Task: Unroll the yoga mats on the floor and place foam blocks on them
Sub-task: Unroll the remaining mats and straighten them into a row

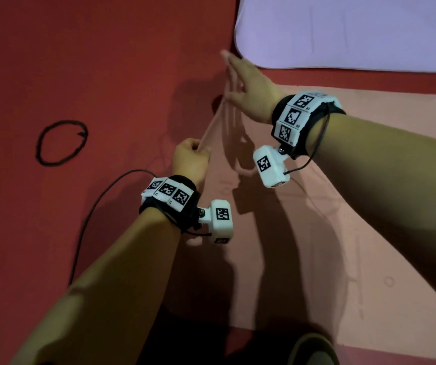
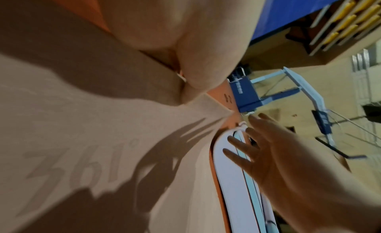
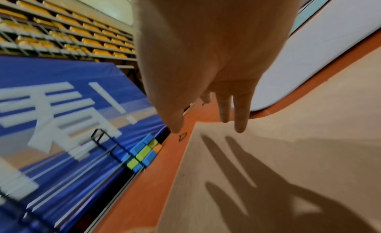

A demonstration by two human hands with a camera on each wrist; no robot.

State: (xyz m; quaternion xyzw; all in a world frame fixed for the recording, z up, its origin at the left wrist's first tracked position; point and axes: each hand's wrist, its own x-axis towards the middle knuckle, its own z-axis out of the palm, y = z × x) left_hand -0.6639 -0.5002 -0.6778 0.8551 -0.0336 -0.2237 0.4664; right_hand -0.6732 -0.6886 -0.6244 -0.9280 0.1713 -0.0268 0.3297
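Spreading step: the pink yoga mat is judged to be in the course of being laid out on the red floor; its left edge is seen lifted, the rest lying flat from 3 to 6 o'clock in the head view.
Left hand: the left hand is curled round the raised edge of the mat near the centre, the edge being pinched between thumb and fingers.
Right hand: the right hand is held spread with straight fingers at 12 o'clock of the left hand, just over the far corner of the mat; whether the mat is touched cannot be told.
White mat: a pale mat is already spread flat at 1 o'clock, near the pink one but apart from it.
Foam blocks: stacked blue and green blocks are seen only by the right wrist camera, at 9 o'clock against a blue padded banner; none has yet been placed.
Band: a black loop lies on the floor at 9 o'clock.
Handling: the mat is judged light, thin and floppy, likely to fold or curl back; a hold at edge and corner is best taken, with flat pressure for smoothing.
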